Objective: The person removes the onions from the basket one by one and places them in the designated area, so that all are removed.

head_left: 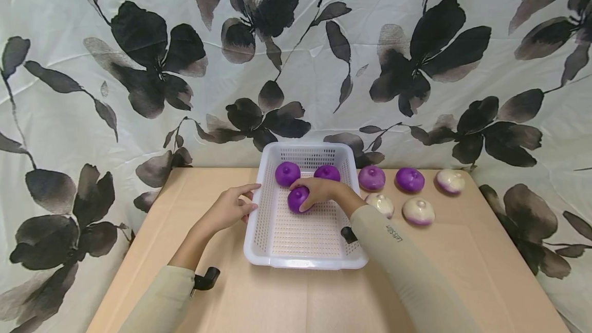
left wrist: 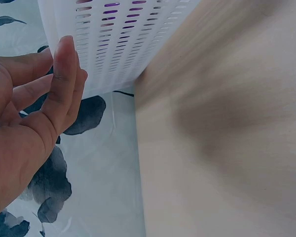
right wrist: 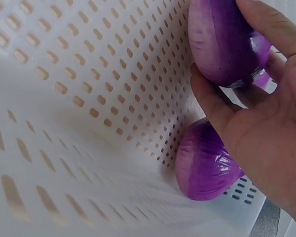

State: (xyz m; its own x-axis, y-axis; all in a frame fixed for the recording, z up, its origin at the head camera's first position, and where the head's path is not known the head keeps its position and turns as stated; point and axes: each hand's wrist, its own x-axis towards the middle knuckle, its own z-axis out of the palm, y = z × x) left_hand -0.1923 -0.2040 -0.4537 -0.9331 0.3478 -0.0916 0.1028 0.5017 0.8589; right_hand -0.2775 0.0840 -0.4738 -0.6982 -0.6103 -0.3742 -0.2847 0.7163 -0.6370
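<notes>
A white perforated plastic basket (head_left: 305, 261) stands on the table with purple onions inside it. My right hand (head_left: 319, 190) reaches over its right side and grips a purple onion (head_left: 298, 200), fingers and thumb curled round it; the right wrist view shows this held onion (right wrist: 227, 42) close up. Behind it in the basket lie another purple onion (head_left: 287, 173) and one more purple onion (head_left: 327, 172), partly covered by the right hand. At the basket's left wall, my left hand (head_left: 231, 205) touches the outside with fairly straight fingers (left wrist: 65, 64).
Right of the basket on the wooden table (head_left: 277, 302) are two purple onions, one paler (head_left: 371, 178) and one darker (head_left: 409, 180). Near them lie whitish onions with purple tinges (head_left: 450, 181), (head_left: 418, 211), (head_left: 380, 204). A floral cloth (head_left: 324, 76) hangs behind the table.
</notes>
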